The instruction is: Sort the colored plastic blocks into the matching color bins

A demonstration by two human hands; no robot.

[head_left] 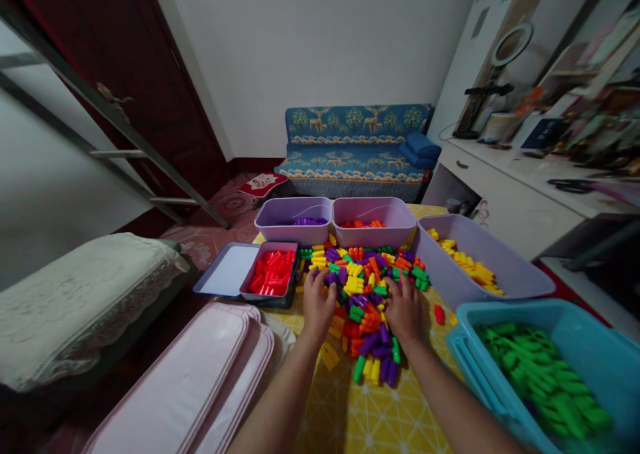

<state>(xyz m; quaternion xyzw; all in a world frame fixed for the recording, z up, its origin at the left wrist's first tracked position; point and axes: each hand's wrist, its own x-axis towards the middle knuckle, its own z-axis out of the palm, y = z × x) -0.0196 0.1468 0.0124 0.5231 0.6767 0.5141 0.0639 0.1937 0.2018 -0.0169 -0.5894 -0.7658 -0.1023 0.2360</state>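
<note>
A mixed heap of plastic toy building pieces (371, 321) in yellow, orange, purple, green and red lies on the table. My left hand (318, 302) rests at the heap's left edge, fingers bent and apart, near some yellow and purple pieces. At the right edge of the heap is my right hand (404, 309), its fingers spread against green and orange pieces. I make out nothing gripped in either hand; the fingertips are partly hidden among the pieces. One red piece (439, 315) lies apart, right of my right hand.
Around the heap stand a box of red pieces (294, 253), a bin with purple ones (265, 222), a bin with orange ones (407, 224), a lilac bin with yellow ones (525, 282) and a blue bin with green ones (465, 314). Pink lids (185, 374) lie front left.
</note>
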